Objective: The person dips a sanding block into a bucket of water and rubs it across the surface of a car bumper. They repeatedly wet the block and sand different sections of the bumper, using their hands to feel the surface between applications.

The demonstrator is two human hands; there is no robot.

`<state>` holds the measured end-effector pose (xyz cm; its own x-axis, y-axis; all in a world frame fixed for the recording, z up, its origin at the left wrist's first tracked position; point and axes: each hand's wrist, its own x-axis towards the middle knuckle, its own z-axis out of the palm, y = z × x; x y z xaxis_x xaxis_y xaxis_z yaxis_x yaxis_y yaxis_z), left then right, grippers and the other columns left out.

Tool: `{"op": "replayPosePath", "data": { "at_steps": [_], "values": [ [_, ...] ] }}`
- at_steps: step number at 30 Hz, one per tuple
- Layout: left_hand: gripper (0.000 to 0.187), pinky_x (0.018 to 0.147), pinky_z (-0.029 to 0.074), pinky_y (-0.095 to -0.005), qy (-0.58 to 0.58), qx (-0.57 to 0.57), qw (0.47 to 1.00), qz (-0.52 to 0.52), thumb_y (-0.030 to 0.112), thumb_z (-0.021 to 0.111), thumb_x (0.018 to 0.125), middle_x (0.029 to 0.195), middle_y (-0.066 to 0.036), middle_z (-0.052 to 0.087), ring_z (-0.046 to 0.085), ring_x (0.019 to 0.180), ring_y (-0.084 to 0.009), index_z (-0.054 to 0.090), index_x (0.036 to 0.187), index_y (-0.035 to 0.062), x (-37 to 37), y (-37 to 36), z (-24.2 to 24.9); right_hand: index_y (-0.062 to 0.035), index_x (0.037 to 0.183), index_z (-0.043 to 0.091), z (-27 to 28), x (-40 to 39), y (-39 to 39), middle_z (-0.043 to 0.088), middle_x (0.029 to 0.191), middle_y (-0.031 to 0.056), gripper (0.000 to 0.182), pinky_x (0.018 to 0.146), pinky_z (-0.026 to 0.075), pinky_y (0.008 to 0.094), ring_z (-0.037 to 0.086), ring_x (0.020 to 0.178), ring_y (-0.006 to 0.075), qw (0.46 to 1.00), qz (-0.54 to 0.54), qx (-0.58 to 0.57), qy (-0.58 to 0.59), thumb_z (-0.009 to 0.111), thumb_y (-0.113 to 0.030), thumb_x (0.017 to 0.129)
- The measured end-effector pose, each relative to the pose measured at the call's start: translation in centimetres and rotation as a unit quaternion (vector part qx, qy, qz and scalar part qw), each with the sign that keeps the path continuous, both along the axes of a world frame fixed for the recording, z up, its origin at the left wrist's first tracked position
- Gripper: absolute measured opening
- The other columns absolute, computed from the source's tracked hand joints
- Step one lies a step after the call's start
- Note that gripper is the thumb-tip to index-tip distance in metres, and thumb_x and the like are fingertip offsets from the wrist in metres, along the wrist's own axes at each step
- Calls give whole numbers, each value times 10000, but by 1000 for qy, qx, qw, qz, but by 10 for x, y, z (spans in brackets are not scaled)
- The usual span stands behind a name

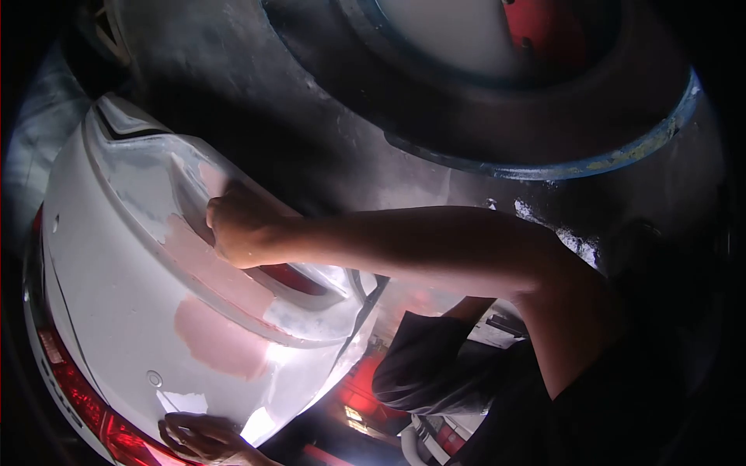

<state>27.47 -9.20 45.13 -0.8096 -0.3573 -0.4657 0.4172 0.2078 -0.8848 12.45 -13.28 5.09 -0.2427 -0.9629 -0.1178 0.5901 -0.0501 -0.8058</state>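
Observation:
A white car boot lid with a raised spoiler (109, 198) fills the left side. Pinkish filler patches (221, 338) and dull grey sanded areas mark its surface. My right hand (247, 229) is curled against the spoiler beside its long recess; whatever the fingers hold, if anything, is hidden. Lower down, my left hand (203, 440) lies on the painted panel close to the red tail light (128, 439), its fingers stretched out and slightly bent. Just above those fingers is a bright white patch (183, 401), perhaps a reflection.
A large round dark object with a worn blue rim (536, 169) stands at the upper right, with something red (544, 35) inside it. Dark stained floor (420, 182) lies between it and the car. Red and white items show beside my legs, lower middle.

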Motion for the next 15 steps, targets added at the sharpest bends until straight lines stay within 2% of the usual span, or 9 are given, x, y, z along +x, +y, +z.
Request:
{"op": "replayPosePath", "data": {
  "at_steps": [2, 3, 6, 7, 8, 10, 12, 14, 15],
  "values": [
    [361, 921, 583, -525, 174, 2, 980, 98, 203, 480, 1073, 1274, -194, 651, 657, 1131, -381, 629, 1262, -66, -5, 10, -14, 58, 944, 726, -2, 11, 5, 699, 992, 283, 174, 978, 532, 421, 651, 1058, 396, 998, -28, -37, 50, 643, -19, 813],
    [361, 921, 583, -525, 176, 2, 979, 99, 203, 480, 1073, 1274, -194, 651, 657, 1131, -381, 629, 1262, -66, -3, 9, -14, 54, 964, 709, -2, 14, 15, 691, 971, 266, 173, 973, 531, 424, 641, 1071, 395, 999, 3, -25, 44, 632, -36, 839],
    [437, 957, 559, -540, 77, 15, 995, -63, 275, 424, 1088, 1291, -207, 641, 643, 1151, -390, 614, 1324, -39, 3, -3, -23, 40, 1005, 710, -4, 40, -2, 699, 1016, 262, 195, 971, 526, 416, 632, 1106, 376, 1000, 24, 6, 11, 620, -46, 854],
    [462, 969, 551, -546, 37, 22, 993, -114, 299, 405, 1093, 1297, -211, 637, 638, 1158, -393, 608, 1345, -30, 4, -6, -25, 25, 990, 722, -3, 2, 17, 715, 1025, 253, 181, 963, 530, 425, 659, 1060, 366, 997, 9, -32, 71, 608, -42, 866],
    [462, 969, 551, -546, 26, 27, 993, -109, 299, 405, 1093, 1297, -211, 637, 638, 1158, -393, 608, 1345, -30, 4, -5, -23, 25, 990, 722, -5, 4, 15, 715, 1025, 253, 181, 963, 530, 425, 659, 1060, 366, 998, 14, -29, 60, 608, -42, 866],
    [412, 972, 557, -542, 146, 57, 986, -56, 233, 440, 1086, 1268, -219, 655, 642, 1146, -396, 605, 1332, -53, 12, -4, -24, 24, 997, 732, -3, 2, 3, 728, 1006, 248, 200, 959, 538, 433, 686, 1004, 358, 999, -5, -32, 3, 576, -32, 886],
    [380, 960, 573, -527, 77, 44, 996, -4, 203, 458, 1079, 1250, -218, 663, 651, 1131, -391, 613, 1322, -46, 18, -14, 33, 31, 1009, 741, -5, 3, 14, 733, 961, 242, 211, 949, 552, 440, 704, 947, 370, 995, -3, -53, 80, 588, -20, 874],
    [387, 933, 582, -516, -173, -84, 979, -60, 208, 447, 1084, 1238, -227, 661, 656, 1121, -387, 612, 1323, -48, 16, -17, 41, 36, 1015, 746, -5, 10, 26, 731, 959, 250, 226, 940, 558, 439, 707, 951, 375, 990, 46, -47, 122, 628, -10, 828],
    [392, 920, 580, -516, 85, 8, 996, -41, 208, 450, 1083, 1255, -237, 645, 656, 1120, -390, 606, 1335, -49, 38, -29, 31, 16, 922, 751, -2, 20, 15, 718, 895, 216, 187, 1029, 487, 420, 657, 1023, 386, 994, 19, -10, 104, 660, -44, 771]
  ]
}}
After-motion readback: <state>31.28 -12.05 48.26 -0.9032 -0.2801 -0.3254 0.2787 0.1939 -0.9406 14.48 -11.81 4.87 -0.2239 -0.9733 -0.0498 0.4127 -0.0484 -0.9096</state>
